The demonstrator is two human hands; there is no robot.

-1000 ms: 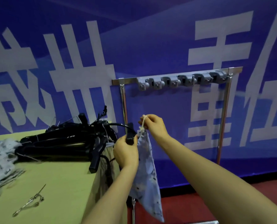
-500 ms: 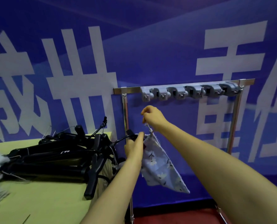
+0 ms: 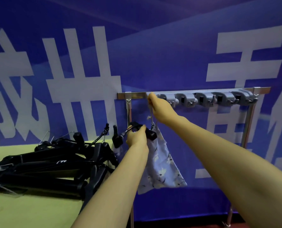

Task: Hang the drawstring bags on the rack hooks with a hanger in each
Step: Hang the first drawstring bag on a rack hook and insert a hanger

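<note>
A: State of the rack point(image 3: 194, 92)?
B: Far right; its grey hooks point(image 3: 209, 100) carry nothing. A heap of spare hangers point(image 3: 54, 165) lies on the table point(image 3: 30, 211), left.
A: Bag?
B: The drawstring bag point(image 3: 161, 167) dangles under the rack's left end, higher than half a second ago. The left hand point(image 3: 137, 137) grips a black hanger point(image 3: 151, 133) at its mouth. The right hand point(image 3: 160, 107), pinching the cord point(image 3: 151, 112), has risen to the hooks' left end. Hooking looks imminent.

Centre, the bag point(image 3: 161, 163) is pale blue with cream flowers and dark stems. Lower left, black hangers point(image 3: 54, 167) lie on a yellow-green table point(image 3: 30, 211). The backdrop point(image 3: 153, 55) is deep blue with white characters; the rack point(image 3: 137, 95) is silver, its hooks point(image 3: 207, 98) grey-blue.
</note>
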